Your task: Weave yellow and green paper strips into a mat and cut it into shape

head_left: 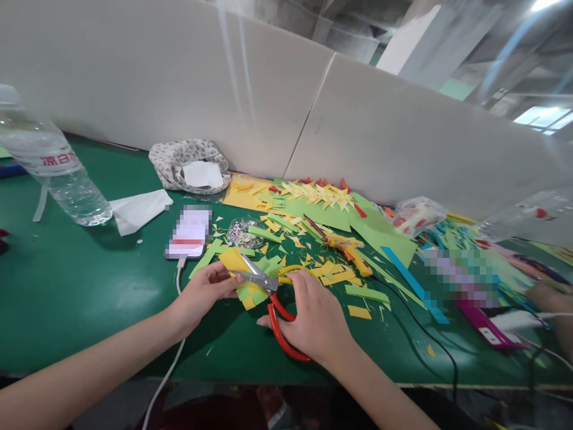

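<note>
My left hand pinches a woven piece of yellow and green strips, its yellow end sticking up above the fingers. In my right hand is a pair of scissors with red handles. Its blades are apart and point left, lying at the yellow end of the woven piece; whether they touch it I cannot tell. Behind the hands, yellow and green offcuts lie around a clear dish of small googly eyes. A yellow glue gun rests beyond my right hand, its black cord running to the table's front edge.
A phone on a white cable lies left of the hands. Further left stands a water bottle near a white tissue. A patterned cloth pouch and spiky yellow woven figures are by the partition. Another person's hand shows at right.
</note>
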Tool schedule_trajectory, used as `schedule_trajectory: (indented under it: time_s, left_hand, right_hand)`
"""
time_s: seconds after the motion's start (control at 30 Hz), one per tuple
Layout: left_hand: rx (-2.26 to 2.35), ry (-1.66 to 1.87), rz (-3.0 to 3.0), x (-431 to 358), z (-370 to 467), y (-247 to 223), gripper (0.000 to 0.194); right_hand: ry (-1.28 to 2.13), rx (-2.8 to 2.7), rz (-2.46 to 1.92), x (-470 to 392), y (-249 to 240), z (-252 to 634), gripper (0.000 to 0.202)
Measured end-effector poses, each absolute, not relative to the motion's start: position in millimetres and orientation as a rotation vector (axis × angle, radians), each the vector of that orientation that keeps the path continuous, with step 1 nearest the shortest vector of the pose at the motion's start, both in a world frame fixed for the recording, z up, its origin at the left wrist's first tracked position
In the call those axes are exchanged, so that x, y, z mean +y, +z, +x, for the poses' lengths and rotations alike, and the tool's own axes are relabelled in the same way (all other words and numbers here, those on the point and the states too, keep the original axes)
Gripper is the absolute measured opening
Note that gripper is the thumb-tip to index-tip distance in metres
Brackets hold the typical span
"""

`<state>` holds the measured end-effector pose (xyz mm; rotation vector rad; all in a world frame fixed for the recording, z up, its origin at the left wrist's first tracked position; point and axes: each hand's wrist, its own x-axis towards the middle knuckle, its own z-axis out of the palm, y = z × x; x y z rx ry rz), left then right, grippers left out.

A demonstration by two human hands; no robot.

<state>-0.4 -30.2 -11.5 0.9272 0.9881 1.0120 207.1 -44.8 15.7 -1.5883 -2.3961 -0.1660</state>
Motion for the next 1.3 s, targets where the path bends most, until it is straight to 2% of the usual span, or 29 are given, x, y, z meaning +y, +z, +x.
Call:
schedule_trajectory:
  time_s: [0.4, 0.83, 1.3]
  left_hand:
    - [0.998, 1.060, 1.013, -34, 2, -11, 0.018]
    - [0.930, 1.134, 0.811, -34, 4, -12, 0.031]
    - [0.927, 1.119, 0.909, -37, 5, -6, 0.031]
  right_hand:
    - [-0.128, -2.502, -1.487, -39, 20, 216, 0.064]
    - [-0.085, -2.467, -1.519, -42, 15, 213, 0.062]
    - [-0.114, -2.439, -1.558, -47, 11, 203, 0.061]
